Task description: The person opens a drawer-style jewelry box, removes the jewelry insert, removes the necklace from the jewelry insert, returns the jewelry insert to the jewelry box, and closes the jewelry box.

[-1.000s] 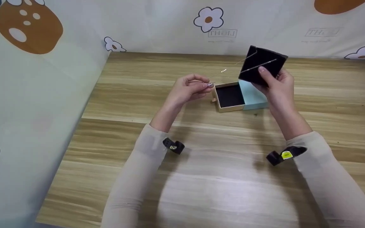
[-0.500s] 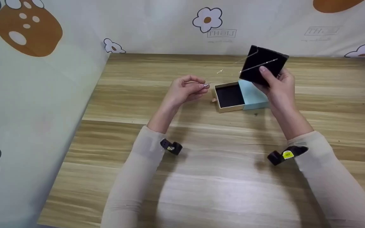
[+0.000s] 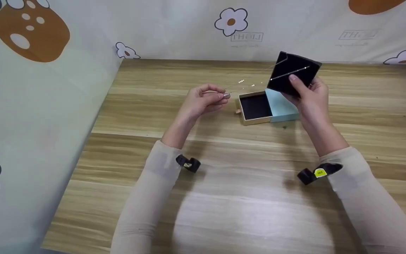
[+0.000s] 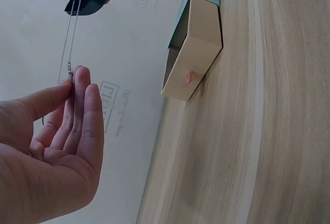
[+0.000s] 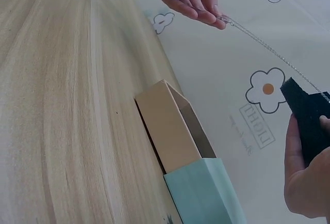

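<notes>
Between thumb and fingertips, my left hand [image 3: 203, 100] pinches the clasp end of a thin silver necklace [image 4: 76, 33]. Its chain [image 5: 273, 51] stretches across to a black jewelry pad [image 3: 293, 74], where part of it lies diagonally over the dark surface. My right hand [image 3: 312, 93] grips that pad from below, thumb pressed on its face. Below the hands on the table is a small drawer-style gift box: a beige drawer [image 3: 257, 121] with a black inside, pulled partly out of a light blue sleeve [image 3: 283, 106]. A small pinkish ribbon tab [image 4: 188, 78] sits on the drawer's front.
The box stands on a wood-grain table [image 3: 245, 190] near its back edge. Behind and to the left hangs a pale sheet [image 3: 174, 28] printed with flowers and fruit. A small dark speck [image 3: 284, 127] lies on the table in front of the box.
My left hand has drawn slightly leftward, away from the pad, with the clasp end of the necklace. The right hand and pad have barely moved; the box stays in place.
</notes>
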Available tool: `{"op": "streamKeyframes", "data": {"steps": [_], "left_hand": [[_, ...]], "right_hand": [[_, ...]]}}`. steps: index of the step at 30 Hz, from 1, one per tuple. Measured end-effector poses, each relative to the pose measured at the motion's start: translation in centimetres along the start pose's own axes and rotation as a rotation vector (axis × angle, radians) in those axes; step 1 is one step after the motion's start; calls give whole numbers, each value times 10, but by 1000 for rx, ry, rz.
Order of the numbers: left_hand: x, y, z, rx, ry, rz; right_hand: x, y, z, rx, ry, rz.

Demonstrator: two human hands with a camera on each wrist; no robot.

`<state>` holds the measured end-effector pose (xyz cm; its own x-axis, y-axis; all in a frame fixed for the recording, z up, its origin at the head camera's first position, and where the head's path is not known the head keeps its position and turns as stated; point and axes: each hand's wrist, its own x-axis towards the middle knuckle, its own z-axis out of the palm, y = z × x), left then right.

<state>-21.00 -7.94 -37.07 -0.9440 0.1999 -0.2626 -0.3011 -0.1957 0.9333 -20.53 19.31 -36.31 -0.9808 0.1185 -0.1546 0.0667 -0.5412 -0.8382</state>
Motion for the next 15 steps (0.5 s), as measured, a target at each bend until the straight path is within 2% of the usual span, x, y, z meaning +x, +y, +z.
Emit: {"op": "streamKeyframes", "data": {"steps": [15], "left_hand": [[-3,1,-6,27,8,3]], "right_hand": [[0,2,-1,-15,-29,-23]]}}
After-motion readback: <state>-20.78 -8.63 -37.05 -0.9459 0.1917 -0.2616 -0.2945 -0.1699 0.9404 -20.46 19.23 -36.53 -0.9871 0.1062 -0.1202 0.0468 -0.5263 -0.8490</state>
